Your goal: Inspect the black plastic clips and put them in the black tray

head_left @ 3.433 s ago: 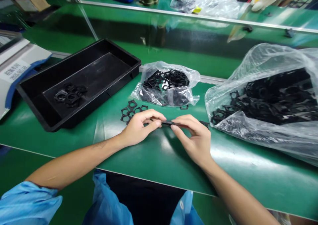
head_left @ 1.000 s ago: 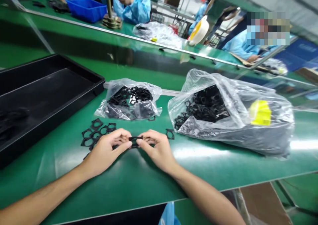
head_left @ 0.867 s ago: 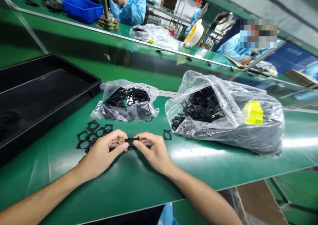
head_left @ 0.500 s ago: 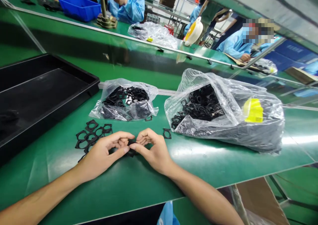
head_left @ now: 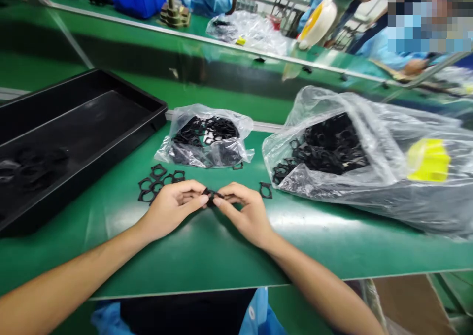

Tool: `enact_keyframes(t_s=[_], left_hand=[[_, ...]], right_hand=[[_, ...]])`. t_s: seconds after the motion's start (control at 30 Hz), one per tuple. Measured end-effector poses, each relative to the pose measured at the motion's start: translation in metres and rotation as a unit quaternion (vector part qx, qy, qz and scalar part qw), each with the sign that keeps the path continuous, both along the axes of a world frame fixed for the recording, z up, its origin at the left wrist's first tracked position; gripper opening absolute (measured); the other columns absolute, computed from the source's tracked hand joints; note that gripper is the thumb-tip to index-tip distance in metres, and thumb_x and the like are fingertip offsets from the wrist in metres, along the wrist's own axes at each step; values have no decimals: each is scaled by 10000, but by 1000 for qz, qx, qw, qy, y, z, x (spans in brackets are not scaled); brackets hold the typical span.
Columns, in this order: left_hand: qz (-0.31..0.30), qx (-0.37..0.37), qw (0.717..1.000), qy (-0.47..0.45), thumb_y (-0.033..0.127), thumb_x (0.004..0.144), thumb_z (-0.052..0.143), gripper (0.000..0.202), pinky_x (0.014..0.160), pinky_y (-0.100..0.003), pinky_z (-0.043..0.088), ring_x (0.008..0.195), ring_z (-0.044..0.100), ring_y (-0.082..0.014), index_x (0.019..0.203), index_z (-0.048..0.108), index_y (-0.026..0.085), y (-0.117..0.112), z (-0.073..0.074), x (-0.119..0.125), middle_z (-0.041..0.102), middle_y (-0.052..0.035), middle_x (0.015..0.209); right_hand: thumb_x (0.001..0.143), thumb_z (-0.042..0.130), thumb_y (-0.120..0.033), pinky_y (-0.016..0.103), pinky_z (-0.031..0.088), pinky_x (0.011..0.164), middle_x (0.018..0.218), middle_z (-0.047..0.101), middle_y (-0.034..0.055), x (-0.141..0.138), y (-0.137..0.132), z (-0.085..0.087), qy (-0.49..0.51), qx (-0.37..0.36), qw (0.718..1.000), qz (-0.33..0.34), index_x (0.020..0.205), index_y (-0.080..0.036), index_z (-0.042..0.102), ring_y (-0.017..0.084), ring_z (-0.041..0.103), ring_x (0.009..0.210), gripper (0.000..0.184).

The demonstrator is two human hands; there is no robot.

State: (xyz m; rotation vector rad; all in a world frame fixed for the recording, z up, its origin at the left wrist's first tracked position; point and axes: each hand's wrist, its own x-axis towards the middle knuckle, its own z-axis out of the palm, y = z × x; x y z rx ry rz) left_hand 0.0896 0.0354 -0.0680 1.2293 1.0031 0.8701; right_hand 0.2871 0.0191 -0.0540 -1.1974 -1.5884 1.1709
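Between my fingertips is a small black plastic part (head_left: 212, 195), partly hidden by the fingers. My left hand (head_left: 176, 204) pinches its left side, and my right hand (head_left: 244, 208) pinches the right side. Just beyond my left hand, several flat black ring-shaped parts (head_left: 147, 195) lie loose on the green table (head_left: 177, 271). One more black ring part (head_left: 265, 190) rests to the right of my right hand. Behind the hands sits a small clear plastic bag (head_left: 207, 157) of black parts. A larger clear bag (head_left: 328, 189) at the right also holds many of them.
A long black tray (head_left: 148, 123) stands at the left with black parts inside. A yellow label (head_left: 428, 160) shows on the big bag. Beyond the divider are a blue bin (head_left: 136, 0), a metal stand (head_left: 173, 17) and co-workers in blue. A cardboard box (head_left: 410, 303) is below the table edge.
The view has shifted left and down, so the bags and loose parts appear further right and more of the tray shows. Both hands still pinch the small black part, now more visible between them.
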Motion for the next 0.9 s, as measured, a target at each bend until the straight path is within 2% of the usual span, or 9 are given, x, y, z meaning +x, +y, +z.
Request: enact_keyframes(t_s=[0.07, 0.17, 0.37, 0.53, 0.67, 0.9], left_hand=[[12, -9, 1000, -19, 386, 777, 784, 285, 715, -259, 600, 714, 725, -165, 893, 681, 146, 3, 2, 1, 747, -43, 797], [14, -14, 999, -26, 391, 760, 805, 314, 719, -262, 592, 728, 722, -164, 896, 673, 140, 7, 2, 2, 744, -50, 801], [28, 42, 999, -6, 421, 767, 809, 333, 725, -243, 567, 781, 693, -148, 910, 693, 144, 7, 1, -1, 725, -44, 833], [22, 22, 999, -16, 438, 770, 809, 347, 731, -257, 567, 752, 700, -150, 887, 685, 136, 7, 1, 0, 733, -47, 803], [31, 27, 999, -29, 410, 765, 815, 319, 707, -235, 558, 734, 692, -138, 872, 688, 137, 8, 3, 0, 728, -36, 784], [-2, 22, 1000, 17, 426, 807, 773, 300, 648, -222, 525, 703, 636, -127, 848, 712, 135, 6, 2, -1, 697, -30, 776]], right_hand=[[863, 744, -304, 252, 556, 703, 848, 697, 32, 0, 2, 0, 26, -11, 1000, 12, 871, -181, 711, 150, 677, 766, 128], [883, 730, -337, 275, 558, 716, 856, 705, 48, 1, 5, 1, 15, 10, 1000, 9, 873, -189, 737, 163, 668, 770, 149], [911, 703, -418, 308, 558, 739, 841, 702, 57, 2, 7, 1, -29, 47, 998, 1, 883, -200, 756, 177, 653, 763, 227], [862, 747, -474, 288, 566, 727, 882, 690, 48, -1, 8, 0, 40, -8, 999, -10, 902, -200, 751, 167, 665, 775, 276], [848, 751, -493, 274, 543, 663, 797, 667, 34, -1, 9, 2, 44, -40, 998, -8, 809, -181, 731, 147, 618, 692, 315], [903, 716, -405, 308, 535, 715, 778, 687, 42, 1, 7, 1, -20, 38, 999, -10, 792, -198, 746, 171, 628, 725, 237]])
